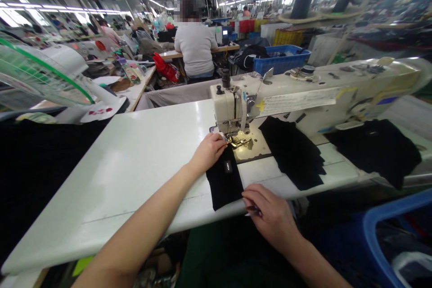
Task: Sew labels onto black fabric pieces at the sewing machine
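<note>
Left hand (211,148) apparently pinching black cloth (224,191) at sewing machine (286,83), right hand (270,213) pinching cloth's corner, dark pile (293,155), blue basket (370,231) rightward

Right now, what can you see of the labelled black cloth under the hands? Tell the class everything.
The black cloth is a narrow, matte, soft-looking piece, lying mostly flat on the white tabletop, its near edge slightly uneven. A small dark label bears pale lettering too small to read. Its far end lies by the metal foot of the sewing machine, under the left hand's fingers; the right hand's fingertips appear to pinch its right edge.
</note>
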`<state>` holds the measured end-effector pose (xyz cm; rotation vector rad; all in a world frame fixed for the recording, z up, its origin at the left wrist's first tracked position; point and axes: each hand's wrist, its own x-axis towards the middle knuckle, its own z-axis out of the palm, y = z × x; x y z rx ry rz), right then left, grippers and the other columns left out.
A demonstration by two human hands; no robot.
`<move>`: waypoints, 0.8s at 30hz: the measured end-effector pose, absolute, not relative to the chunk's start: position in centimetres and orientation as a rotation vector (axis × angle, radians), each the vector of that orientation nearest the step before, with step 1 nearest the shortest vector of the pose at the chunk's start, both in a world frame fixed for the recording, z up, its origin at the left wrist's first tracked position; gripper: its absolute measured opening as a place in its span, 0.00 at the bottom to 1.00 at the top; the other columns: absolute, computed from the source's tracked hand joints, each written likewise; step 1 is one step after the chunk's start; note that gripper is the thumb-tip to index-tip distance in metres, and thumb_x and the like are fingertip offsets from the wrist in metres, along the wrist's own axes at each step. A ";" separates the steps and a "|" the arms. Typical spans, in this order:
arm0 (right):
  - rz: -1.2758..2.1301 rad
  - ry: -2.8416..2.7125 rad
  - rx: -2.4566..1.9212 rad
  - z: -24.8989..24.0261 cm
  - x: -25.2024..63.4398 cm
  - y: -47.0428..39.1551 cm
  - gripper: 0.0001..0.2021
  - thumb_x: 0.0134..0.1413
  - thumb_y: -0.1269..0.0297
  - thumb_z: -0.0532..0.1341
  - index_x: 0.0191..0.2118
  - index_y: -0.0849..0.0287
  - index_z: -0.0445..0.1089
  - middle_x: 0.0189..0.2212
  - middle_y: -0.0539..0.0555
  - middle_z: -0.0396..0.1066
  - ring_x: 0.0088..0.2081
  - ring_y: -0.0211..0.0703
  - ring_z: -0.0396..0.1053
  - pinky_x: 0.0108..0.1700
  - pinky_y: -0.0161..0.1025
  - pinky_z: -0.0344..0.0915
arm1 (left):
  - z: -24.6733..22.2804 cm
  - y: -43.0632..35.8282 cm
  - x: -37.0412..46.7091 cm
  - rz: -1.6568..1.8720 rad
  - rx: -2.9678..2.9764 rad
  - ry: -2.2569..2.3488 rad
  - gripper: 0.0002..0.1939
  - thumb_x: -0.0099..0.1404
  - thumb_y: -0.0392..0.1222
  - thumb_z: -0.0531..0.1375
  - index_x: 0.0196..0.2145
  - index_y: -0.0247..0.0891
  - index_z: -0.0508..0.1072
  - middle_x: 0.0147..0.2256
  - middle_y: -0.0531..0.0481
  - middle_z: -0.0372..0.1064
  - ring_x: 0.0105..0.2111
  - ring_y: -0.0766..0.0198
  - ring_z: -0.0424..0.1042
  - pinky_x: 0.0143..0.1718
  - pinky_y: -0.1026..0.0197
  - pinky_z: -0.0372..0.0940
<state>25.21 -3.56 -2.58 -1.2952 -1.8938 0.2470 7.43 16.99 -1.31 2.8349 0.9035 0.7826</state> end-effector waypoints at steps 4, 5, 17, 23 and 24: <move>0.259 -1.902 -1.323 -2.5 25.2 -3.6 0.12 0.60 0.77 0.55 0.43 0.58 0.71 0.40 0.56 0.73 0.39 0.44 0.73 0.40 0.38 0.68 | -1.1 16.8 7.4 0.755 2.837 0.919 0.10 0.70 0.36 0.57 0.41 0.37 0.79 0.39 0.43 0.71 0.40 0.56 0.69 0.44 0.53 0.68; 0.270 -1.909 -1.337 -2.4 25.2 -3.6 0.12 0.60 0.77 0.55 0.43 0.57 0.71 0.40 0.56 0.73 0.39 0.44 0.73 0.40 0.38 0.68 | -1.1 16.7 7.4 0.746 2.841 0.916 0.10 0.71 0.36 0.57 0.41 0.37 0.79 0.39 0.42 0.70 0.40 0.56 0.68 0.44 0.53 0.68; 0.308 -2.131 -1.444 -1.1 25.8 -3.1 0.11 0.57 0.77 0.57 0.42 0.58 0.70 0.39 0.54 0.72 0.36 0.42 0.70 0.35 0.36 0.63 | -1.1 16.6 7.2 0.686 2.879 0.911 0.11 0.71 0.36 0.56 0.45 0.36 0.78 0.41 0.42 0.69 0.42 0.55 0.67 0.46 0.51 0.69; 0.279 -2.161 -1.487 -0.7 26.0 -3.1 0.11 0.54 0.78 0.59 0.41 0.57 0.71 0.39 0.53 0.71 0.33 0.40 0.68 0.32 0.36 0.59 | -0.4 16.1 7.2 0.618 2.901 0.951 0.12 0.70 0.34 0.55 0.47 0.34 0.77 0.43 0.40 0.70 0.43 0.54 0.68 0.47 0.48 0.70; 0.251 -2.172 -1.494 -0.7 26.1 -3.2 0.12 0.54 0.78 0.59 0.41 0.57 0.72 0.38 0.53 0.71 0.32 0.40 0.68 0.31 0.36 0.58 | 0.0 15.2 7.2 0.607 2.905 0.962 0.12 0.70 0.33 0.55 0.47 0.33 0.76 0.45 0.38 0.69 0.44 0.53 0.68 0.48 0.47 0.71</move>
